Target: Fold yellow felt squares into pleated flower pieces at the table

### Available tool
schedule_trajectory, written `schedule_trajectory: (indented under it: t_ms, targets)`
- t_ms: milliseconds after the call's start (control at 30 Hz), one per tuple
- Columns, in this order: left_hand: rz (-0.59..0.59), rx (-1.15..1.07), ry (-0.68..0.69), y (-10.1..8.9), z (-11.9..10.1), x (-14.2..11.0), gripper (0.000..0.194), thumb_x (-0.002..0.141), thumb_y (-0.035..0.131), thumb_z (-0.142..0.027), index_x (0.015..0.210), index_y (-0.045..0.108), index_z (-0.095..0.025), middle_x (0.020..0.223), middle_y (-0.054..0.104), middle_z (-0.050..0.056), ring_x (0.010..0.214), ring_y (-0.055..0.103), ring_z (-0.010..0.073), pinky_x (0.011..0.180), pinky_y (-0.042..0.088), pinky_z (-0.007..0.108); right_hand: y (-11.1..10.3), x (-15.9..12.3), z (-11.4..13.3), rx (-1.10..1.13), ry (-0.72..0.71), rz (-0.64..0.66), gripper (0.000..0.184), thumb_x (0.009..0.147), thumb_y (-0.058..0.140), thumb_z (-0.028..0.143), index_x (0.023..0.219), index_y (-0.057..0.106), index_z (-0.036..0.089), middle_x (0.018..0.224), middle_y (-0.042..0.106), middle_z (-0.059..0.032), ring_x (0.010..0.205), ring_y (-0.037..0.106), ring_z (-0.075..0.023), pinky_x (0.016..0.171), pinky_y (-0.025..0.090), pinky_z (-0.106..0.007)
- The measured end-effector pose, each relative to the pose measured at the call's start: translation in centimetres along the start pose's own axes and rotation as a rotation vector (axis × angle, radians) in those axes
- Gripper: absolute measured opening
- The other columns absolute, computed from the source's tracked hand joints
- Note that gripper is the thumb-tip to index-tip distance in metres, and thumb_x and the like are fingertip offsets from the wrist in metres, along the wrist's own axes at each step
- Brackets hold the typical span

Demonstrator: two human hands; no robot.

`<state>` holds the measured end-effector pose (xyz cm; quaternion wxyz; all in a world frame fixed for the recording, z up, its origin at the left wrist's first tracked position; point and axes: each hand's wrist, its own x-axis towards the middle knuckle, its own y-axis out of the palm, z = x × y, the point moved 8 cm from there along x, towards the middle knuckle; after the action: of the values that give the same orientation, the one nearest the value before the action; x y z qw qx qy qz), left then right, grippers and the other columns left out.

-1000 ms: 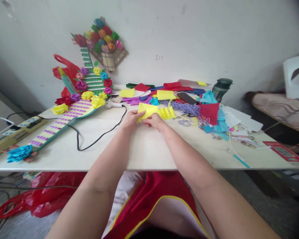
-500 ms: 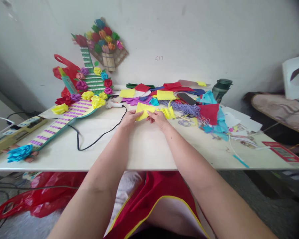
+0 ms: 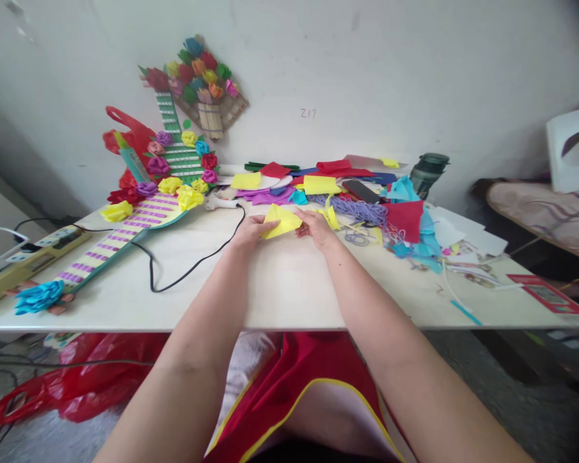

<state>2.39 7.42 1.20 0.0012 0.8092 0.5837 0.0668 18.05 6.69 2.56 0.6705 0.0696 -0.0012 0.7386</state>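
Note:
Between my two hands, just above the white table (image 3: 289, 289), is a piece of yellow crepe paper (image 3: 282, 220). My left hand (image 3: 253, 230) pinches its left side, thumb on top. At the right corner, the thumb and fingers of my right hand (image 3: 316, 228) close on the paper. Some yellow paper pieces (image 3: 332, 217) show just behind my right hand, partly hidden by it. Beyond the hands lie stacked coloured sheets, among them a yellow square (image 3: 321, 185) and another yellow square (image 3: 246, 181).
On the left lies a guitar-shaped craft (image 3: 125, 235) with paper flowers, beside a glue bottle (image 3: 132, 161). A glue gun (image 3: 220, 201) trails a black cord (image 3: 193, 263). Purple yarn (image 3: 357, 209), a phone (image 3: 361, 191), a dark bottle (image 3: 429, 173) and paper scraps (image 3: 468, 231) occupy the right.
My right hand has moved slightly right along the yellow paper to its corner. The paper now looks tilted, with a pointed top, and fewer yellow pieces show behind the right hand.

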Motion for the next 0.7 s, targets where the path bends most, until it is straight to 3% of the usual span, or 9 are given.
schedule_trajectory:
  t_ms: [300, 533, 700]
  targets:
    - [0.064, 0.079, -0.038, 1.0, 0.1, -0.4, 0.029, 0.053, 0.080, -0.034, 0.068, 0.067, -0.012, 0.060, 0.062, 0.000, 0.050, 0.051, 0.0084, 0.048, 0.035, 0.020, 1.1, -0.4, 0.1, -0.189, -0.032, 0.119, 0.031, 0.051, 0.081, 0.036, 0.064, 0.063, 0.014, 0.062, 0.060, 0.0025, 0.055, 0.052, -0.0083, 0.047, 0.044, -0.019]
    - [0.005, 0.042, -0.023, 0.2, 0.6, 0.3, 0.032, 0.051, 0.081, -0.030, 0.070, 0.061, -0.014, 0.061, 0.061, -0.001, 0.052, 0.053, 0.0093, 0.050, 0.037, 0.021, 0.7, 0.1, -0.5, -0.212, -0.025, 0.068, 0.029, 0.052, 0.080, 0.033, 0.057, 0.058, 0.015, 0.057, 0.055, 0.0034, 0.052, 0.049, -0.0088, 0.047, 0.044, -0.021]
    - [-0.026, 0.039, 0.007, 0.0, 0.4, 0.4, 0.032, 0.050, 0.082, -0.028, 0.068, 0.060, -0.013, 0.060, 0.061, -0.001, 0.052, 0.053, 0.0085, 0.050, 0.036, 0.020, 0.8, 0.1, -0.6, -0.186, -0.023, 0.080, 0.023, 0.056, 0.077, 0.029, 0.064, 0.061, 0.016, 0.060, 0.059, 0.0024, 0.050, 0.052, -0.0098, 0.046, 0.045, -0.022]
